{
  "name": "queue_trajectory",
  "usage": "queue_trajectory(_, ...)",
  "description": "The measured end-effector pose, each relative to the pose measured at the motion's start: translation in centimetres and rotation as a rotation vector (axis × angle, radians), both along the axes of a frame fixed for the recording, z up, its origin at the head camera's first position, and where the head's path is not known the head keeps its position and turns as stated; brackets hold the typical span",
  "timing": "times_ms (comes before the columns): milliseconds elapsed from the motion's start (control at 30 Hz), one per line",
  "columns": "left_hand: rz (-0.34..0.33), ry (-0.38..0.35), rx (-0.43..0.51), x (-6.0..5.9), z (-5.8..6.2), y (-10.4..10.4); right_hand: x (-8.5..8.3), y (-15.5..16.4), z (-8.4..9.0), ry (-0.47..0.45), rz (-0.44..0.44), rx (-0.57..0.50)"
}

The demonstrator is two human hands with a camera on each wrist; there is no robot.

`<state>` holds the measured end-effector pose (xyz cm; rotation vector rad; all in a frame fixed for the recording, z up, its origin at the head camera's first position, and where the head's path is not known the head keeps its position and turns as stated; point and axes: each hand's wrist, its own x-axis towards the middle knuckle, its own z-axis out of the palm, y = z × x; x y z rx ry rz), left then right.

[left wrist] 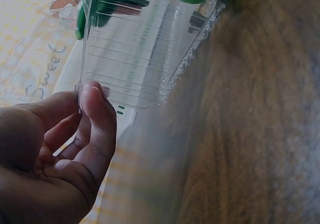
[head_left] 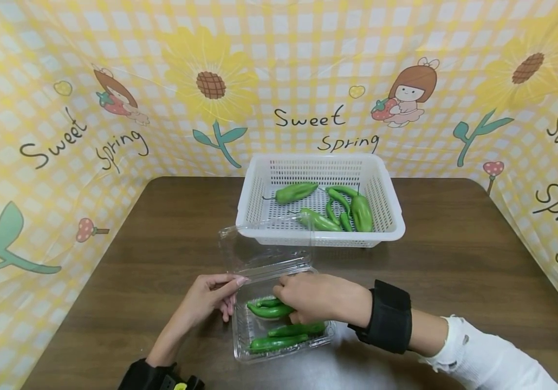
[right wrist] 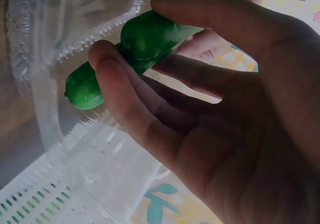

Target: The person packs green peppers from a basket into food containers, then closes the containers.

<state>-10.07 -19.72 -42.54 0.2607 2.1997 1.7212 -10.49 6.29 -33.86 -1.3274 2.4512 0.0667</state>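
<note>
My right hand (head_left: 315, 297) grasps a green pepper (head_left: 269, 310) between thumb and fingers, low in the centre of the head frame, holding it inside the clear clamshell box (head_left: 279, 325). The right wrist view confirms it: fingers (right wrist: 125, 103) curl round the pepper (right wrist: 125, 53), whose rounded tip sticks out at the left of that frame.

My left hand (head_left: 208, 300) pinches the left rim of the box, thumb and fingertips (left wrist: 95, 108) on the thin plastic edge. The box sits near the front edge of the brown table (head_left: 454, 260). Its hinged lid (head_left: 264, 244) stands open toward the top of the frame, and its far edge overlaps the front wall of the white basket (head_left: 386, 206).

Two more peppers (head_left: 289, 336) lie in the lower half of the box, side by side. The basket holds several loose peppers (head_left: 332, 208), grouped toward its centre and right.

Open tabletop lies to the left and right of both box and basket; the narrowest room is between the two containers.

The yellow checked backdrop (head_left: 279, 65) encloses the table on three sides. It reads "Sweet Spring" at upper centre, and repeats the words at left and right. The left wrist view shows "Sweet" at its left edge. No brand marking is legible on box or basket.
</note>
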Motion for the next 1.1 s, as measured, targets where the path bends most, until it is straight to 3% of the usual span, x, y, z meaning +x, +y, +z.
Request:
queue_trajectory(233,0.000,0.004,0.008,0.1,0.0,0.0,-0.4,-0.4,-1.3,0.024,0.031,0.013)
queue_trajectory(1100,0.008,0.005,0.016,0.2,0.1,0.1,0.1,-1.6,-3.2,0.152,0.075,0.120)
